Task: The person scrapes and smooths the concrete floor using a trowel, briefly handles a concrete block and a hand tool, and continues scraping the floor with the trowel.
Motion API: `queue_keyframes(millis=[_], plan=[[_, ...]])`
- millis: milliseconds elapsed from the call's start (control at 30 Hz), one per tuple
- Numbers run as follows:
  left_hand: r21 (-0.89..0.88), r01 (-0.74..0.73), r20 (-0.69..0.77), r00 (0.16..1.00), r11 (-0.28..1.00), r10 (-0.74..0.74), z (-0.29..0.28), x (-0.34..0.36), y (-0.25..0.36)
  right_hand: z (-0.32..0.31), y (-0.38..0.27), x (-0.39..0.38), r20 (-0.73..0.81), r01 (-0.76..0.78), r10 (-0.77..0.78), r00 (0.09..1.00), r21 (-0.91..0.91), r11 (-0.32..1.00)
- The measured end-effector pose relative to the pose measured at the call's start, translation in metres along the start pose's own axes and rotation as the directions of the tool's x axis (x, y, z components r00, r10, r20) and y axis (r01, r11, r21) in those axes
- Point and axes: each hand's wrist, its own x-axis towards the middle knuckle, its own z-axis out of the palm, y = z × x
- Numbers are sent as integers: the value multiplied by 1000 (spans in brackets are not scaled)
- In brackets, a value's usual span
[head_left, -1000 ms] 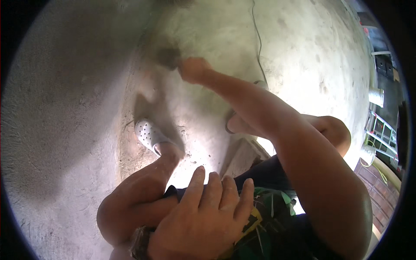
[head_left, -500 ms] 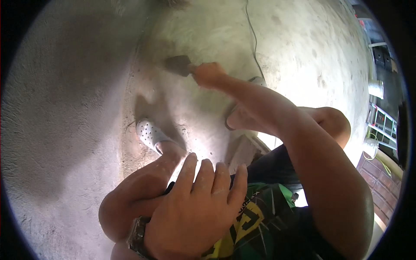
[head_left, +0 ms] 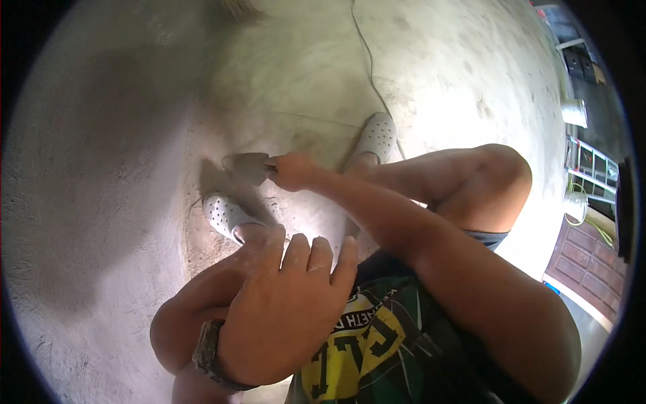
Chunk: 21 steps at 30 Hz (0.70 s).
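My right hand (head_left: pixel 293 172) is closed round the handle of a dark trowel (head_left: pixel 244 168), whose blade is held over the dusty floor (head_left: pixel 296 128) just beyond my left white perforated clog (head_left: pixel 225 214). My right clog (head_left: pixel 378 135) rests farther forward, to the right of the trowel. My left hand (head_left: pixel 286 306) is open, palm down with fingers a little apart and whitish dust on their tips, above my left leg and shirt front. It holds nothing that I can see.
A rough grey surface (head_left: pixel 101 202) fills the left side. A dark cord (head_left: pixel 370 60) runs along the floor ahead, with bristles (head_left: pixel 239 10) at the top edge. At the right rim are white buckets (head_left: pixel 573 113), a metal ladder (head_left: pixel 591 165) and a brown panelled door (head_left: pixel 584 266).
My right hand and the trowel have come down nearer me, uncovering my right clog. My left hand has moved a little up and leftward, and my right knee sits higher in view.
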Motion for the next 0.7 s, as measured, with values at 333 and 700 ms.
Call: queue_keyframes(millis=[333, 700], plan=[[23, 36, 87, 995, 999, -38, 5, 6, 14, -39, 139, -7, -465, -176, 419, 780, 480, 860], [15, -32, 51, 998, 999, 31, 11, 17, 12, -14, 37, 12, -253, 93, -79, 964, 45, 995]])
